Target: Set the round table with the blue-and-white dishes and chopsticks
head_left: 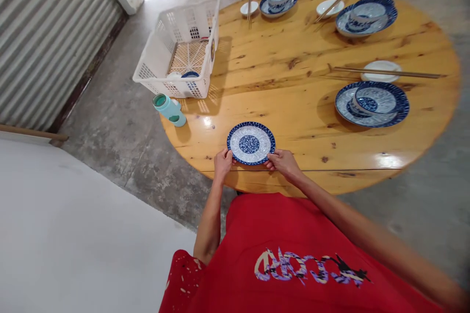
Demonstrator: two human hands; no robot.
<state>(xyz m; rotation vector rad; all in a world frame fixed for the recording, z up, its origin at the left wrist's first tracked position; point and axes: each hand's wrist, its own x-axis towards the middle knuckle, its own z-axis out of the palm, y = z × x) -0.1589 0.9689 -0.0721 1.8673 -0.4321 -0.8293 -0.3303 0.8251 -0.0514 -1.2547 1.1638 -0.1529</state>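
A blue-and-white patterned plate (251,143) is at the near edge of the round wooden table (264,93), right in front of my body. My left hand (223,163) grips its lower left rim, thumb on top. On the lower right rim, my right hand (284,162) pinches the plate with thumb above and fingers curled below. I cannot tell whether the plate's underside touches the tabletop. Nothing lies on the plate.
A white plastic crate (147,66) with dishes inside stands at the left edge, with a turquoise bottle (172,110) before it. Around the table are place settings: a plate with bowl (372,104), chopsticks (389,73), a small white dish (382,66), and similar sets farther back.
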